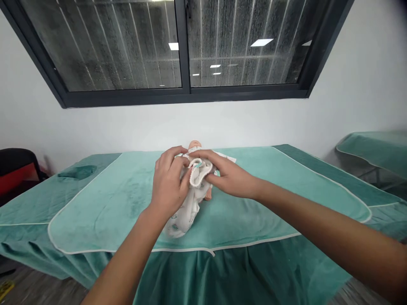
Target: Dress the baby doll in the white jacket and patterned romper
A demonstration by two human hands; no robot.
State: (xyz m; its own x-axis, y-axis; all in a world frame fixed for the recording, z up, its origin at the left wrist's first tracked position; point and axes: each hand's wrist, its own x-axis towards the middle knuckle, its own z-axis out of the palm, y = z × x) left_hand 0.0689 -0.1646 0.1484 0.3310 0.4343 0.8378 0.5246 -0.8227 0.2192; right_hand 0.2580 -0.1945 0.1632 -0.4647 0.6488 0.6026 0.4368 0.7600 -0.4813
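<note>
White cloth (191, 199) bunched between left hand (170, 180) and right hand (225, 174), both pinching it

White cloth (184, 214) and fingers (210, 156) hide most of what's perhaps a doll (195, 144); the window (185, 55) is cropped above.

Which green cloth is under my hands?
The pale sheet under the doll and white fabric; the cover beneath it is darker, the third cloth is far right.
</note>
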